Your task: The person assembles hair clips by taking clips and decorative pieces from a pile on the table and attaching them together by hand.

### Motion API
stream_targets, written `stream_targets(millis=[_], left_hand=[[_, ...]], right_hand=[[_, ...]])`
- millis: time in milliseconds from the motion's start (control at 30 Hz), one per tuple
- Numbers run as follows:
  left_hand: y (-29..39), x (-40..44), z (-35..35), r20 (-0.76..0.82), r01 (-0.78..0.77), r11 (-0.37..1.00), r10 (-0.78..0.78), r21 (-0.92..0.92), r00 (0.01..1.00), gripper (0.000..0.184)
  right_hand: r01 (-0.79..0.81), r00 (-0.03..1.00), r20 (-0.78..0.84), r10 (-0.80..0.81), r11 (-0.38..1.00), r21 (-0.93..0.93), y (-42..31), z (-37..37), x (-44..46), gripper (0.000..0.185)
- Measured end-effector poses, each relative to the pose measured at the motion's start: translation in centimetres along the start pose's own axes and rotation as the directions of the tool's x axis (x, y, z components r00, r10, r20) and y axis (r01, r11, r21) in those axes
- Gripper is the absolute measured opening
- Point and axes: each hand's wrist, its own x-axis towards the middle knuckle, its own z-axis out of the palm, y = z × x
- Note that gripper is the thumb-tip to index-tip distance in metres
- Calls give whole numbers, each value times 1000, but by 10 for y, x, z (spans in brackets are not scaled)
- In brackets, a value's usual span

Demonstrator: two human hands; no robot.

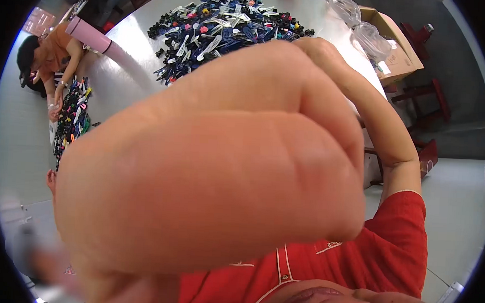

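Left hand curls into a fist, any contents hidden; right hand, near the clips, is part-covered, grip unclear.

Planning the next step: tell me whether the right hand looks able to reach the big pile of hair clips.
Probably yes: the right hand is beside the big pile of hair clips, and nothing visible stands between them, though the left hand, close to the camera, hides part of that area.

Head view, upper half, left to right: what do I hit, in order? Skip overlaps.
Co-worker's black cap → pink tumbler → large hair-clip heap → cardboard box.
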Motion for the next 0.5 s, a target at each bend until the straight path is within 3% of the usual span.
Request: stream_targets(millis=[100, 200, 267, 300, 333, 400, 500], left_hand=[[1, -2, -3, -7, -1, 1000, 1, -5, 1000, 84], [4, -5, -10, -23, -1, 1000, 2, 4, 1000, 83], [6, -10, -16, -34, -1, 1000, 2, 14, 999, 83], [7, -11, -18, -38, -2, 1000, 2, 17, 999, 83], [7, -13, -21, -41, -1, 1000, 2, 19, 999, 83], [9, -16, -27, -49, 0, 1000, 1, 27, 999, 83], [14, -29, -38, -85, 25, 999, -21, 45, 996, 83]], right_hand=[[55, 998, 17, -55, 998, -35, -4, 1, 6, 26], [22, 995, 95, -29, 997, 72, -21, 0, 14, 21], [415, 909, -60, -412, 908, 62, -18, 14, 21, 18], [463, 886, -36, -462, 882, 86, -21, 16, 24, 20], [470, 882, -35, -469, 878, 86, -28, 17, 25, 20], [362, 928, 116, -354, 931, -52, -44, 18, 25, 24], [326, 938, 159, -308, 939, -107, -50, 29, 33, 24]])
